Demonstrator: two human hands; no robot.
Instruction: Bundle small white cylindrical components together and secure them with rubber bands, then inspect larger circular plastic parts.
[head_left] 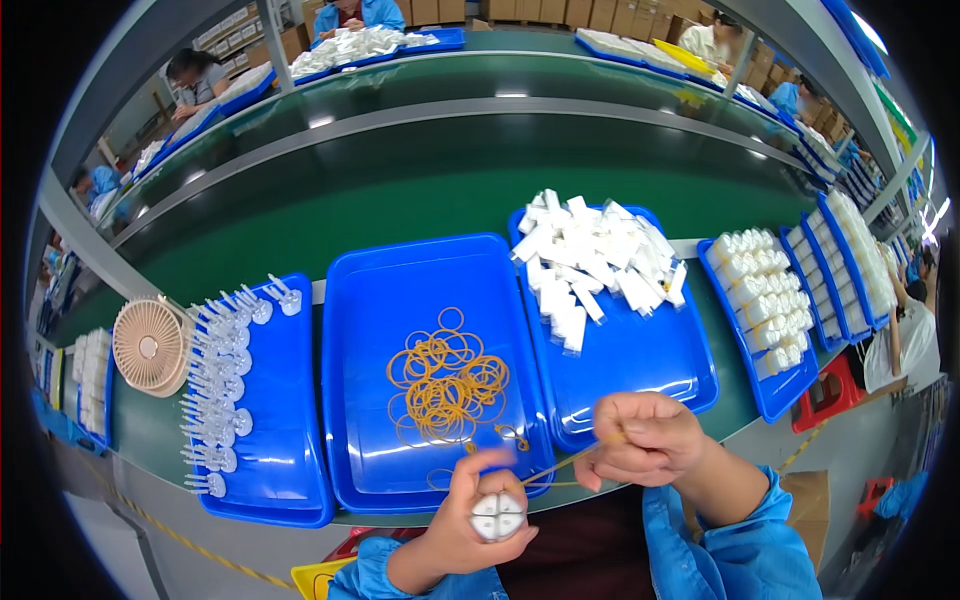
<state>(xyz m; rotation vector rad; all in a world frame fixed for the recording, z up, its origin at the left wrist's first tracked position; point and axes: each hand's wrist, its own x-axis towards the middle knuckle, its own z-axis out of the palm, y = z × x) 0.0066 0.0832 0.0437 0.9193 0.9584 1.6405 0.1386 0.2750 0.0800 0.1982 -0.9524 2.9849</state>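
My left hand point(455, 535), low in the middle of the head view, is closed around a bundle of several white pieces point(497, 517), their ends facing up. From that bundle a tan rubber band point(562, 464) runs stretched to my right hand point(652, 440), whose fingers pinch it. Just beyond my left hand, a heap of rubber bands point(455, 390) lies in the middle blue tray point(362, 290). Loose white oblong pieces point(590, 255) are piled at the far end of the blue tray point(640, 365) by my right hand.
Clear stemmed plastic parts point(222, 375) line the left blue tray point(285, 440), beside a beige fan point(150, 345). Banded white bundles point(765, 300) fill a tray at right, near stacked trays point(840, 265). A green conveyor point(420, 185) crosses behind. Co-workers point(365, 15) sit beyond it.
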